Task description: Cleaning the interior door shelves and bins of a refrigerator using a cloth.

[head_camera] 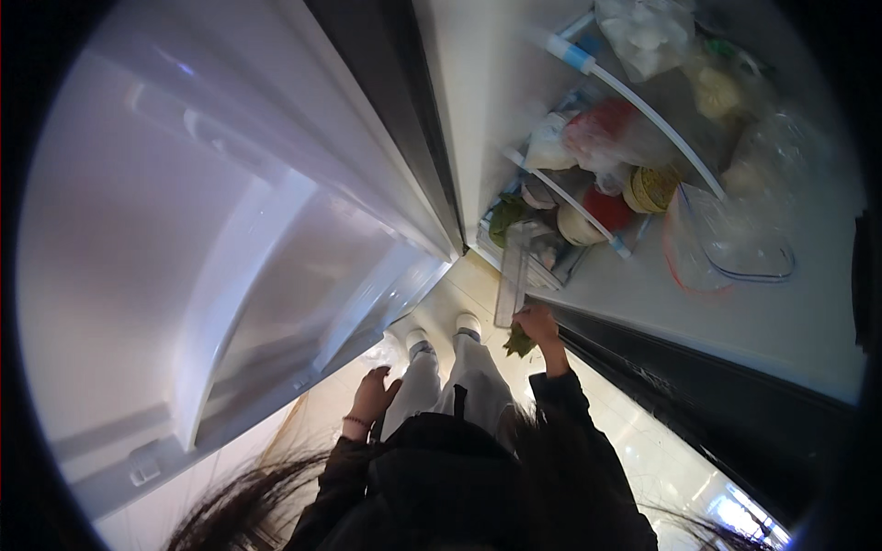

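My right hand is closed around a bunch of wilted green leaves, beside the front end of a clear plastic drawer at the bottom of an open refrigerator. More leafy greens lie further back in the drawer area. My left hand hangs to the left of my legs, its fingers slightly bent and apart. A pale clear plastic bag shows just beyond it, near the floor. Whether the two touch cannot be told.
On the left stands the open refrigerator door with curved shelves. The right compartment holds bagged food, a yellow round container, a red-topped tub, white-edged shelves and a clear zip bag. My shoes stand on floor tiles.
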Demonstrator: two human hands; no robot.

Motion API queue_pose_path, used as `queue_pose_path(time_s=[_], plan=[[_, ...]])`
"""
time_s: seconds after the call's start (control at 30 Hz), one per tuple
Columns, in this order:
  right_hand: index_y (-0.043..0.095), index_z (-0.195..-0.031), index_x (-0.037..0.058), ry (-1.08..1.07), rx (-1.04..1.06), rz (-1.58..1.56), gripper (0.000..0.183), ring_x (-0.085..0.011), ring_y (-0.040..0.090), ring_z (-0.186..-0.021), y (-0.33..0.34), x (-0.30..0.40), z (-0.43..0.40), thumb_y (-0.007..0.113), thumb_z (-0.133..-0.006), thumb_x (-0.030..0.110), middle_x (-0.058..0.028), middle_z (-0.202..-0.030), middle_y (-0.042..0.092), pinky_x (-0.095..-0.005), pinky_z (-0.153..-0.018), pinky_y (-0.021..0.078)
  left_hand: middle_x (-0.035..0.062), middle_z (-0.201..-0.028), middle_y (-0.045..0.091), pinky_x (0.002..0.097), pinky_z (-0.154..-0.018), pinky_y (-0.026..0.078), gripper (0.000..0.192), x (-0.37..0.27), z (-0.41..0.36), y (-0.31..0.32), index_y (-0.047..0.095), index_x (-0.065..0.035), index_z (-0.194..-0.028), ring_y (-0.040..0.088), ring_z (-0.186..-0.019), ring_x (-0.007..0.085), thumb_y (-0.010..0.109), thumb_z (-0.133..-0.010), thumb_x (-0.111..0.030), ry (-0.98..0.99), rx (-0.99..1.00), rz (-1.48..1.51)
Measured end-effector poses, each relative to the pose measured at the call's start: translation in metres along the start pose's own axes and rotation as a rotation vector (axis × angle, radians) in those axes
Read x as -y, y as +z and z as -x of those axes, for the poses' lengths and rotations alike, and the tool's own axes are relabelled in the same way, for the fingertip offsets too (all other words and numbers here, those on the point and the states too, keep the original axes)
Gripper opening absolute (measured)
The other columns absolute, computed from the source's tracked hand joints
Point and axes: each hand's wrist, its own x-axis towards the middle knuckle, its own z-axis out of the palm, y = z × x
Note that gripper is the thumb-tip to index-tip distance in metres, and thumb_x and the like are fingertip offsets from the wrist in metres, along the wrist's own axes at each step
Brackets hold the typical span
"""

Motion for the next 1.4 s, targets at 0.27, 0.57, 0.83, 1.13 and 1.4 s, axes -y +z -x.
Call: queue_pose_path(time_s=[0.27,0.57,0.83,1.13,1.4], plan=[[0.064,-0.072,0.014,-0.506,0.106,0.42,0.023,-0.0277,0.062,-0.071,-0.014,0.016,0.119,0.053,-0.076,0.034,-0.0076,-0.07,0.063,-0.0403,-0.062,0.0483,0.0072,-0.107,0.054,0.0365,-0.08,0.045,0.072,-0.074,-0.111,0.066,0.038,-0.0095,-0.126,0.056,-0.093,0.0193,0.07,-0.072,-0.045,-0.103,0.569,1.104],[0.063,-0.093,0.0143,-0.33,-0.112,0.158,0.027,-0.0307,0.063,-0.062,-0.032,0.015,0.169,0.057,-0.081,0.037,-0.011,-0.066,0.063,-0.038,-0.055,0.0507,0.0034,-0.079,0.052,0.0338,-0.058,0.041,0.051,-0.094,-0.126,0.115,0.045,-0.0155,-0.097,0.058,-0.07,0.0181,0.066,-0.066,-0.05,-0.666,0.508,1.148],[0.06,-0.097,0.0052,0.112,-0.161,-1.399,0.031,-0.0189,0.057,-0.084,0.021,-0.048,-0.043,0.052,-0.089,0.034,-0.0069,-0.093,0.061,-0.0325,-0.075,0.0461,0.0075,-0.096,0.043,0.0371,-0.06,0.043,0.042,-0.043,-0.103,0.123,0.044,-0.0315,-0.109,0.052,-0.079,0.0238,0.06,-0.074,-0.047,-0.762,0.507,1.504],[0.043,-0.124,0.0105,0.474,-0.37,-1.725,0.05,-0.0316,0.057,-0.098,0.006,-0.058,-0.167,0.054,-0.081,0.033,-0.0131,-0.108,0.058,-0.0441,-0.088,0.0421,0.005,-0.087,0.046,0.0355,-0.065,0.044,0.029,-0.016,-0.062,0.125,0.044,-0.0257,-0.115,0.053,-0.082,0.0189,0.05,-0.086,-0.031,-0.442,0.352,1.322],[0.001,-0.141,0.0077,0.161,-0.303,0.069,0.09,-0.0385,0.061,-0.078,0.013,-0.045,-0.161,0.057,-0.071,0.018,-0.0234,-0.085,0.063,-0.0451,-0.068,0.0478,0.0112,-0.097,0.056,0.0426,-0.084,0.045,0.058,-0.001,-0.031,0.109,0.035,-0.0125,-0.12,0.056,-0.095,0.026,0.065,-0.075,-0.034,-0.555,0.369,1.255]])
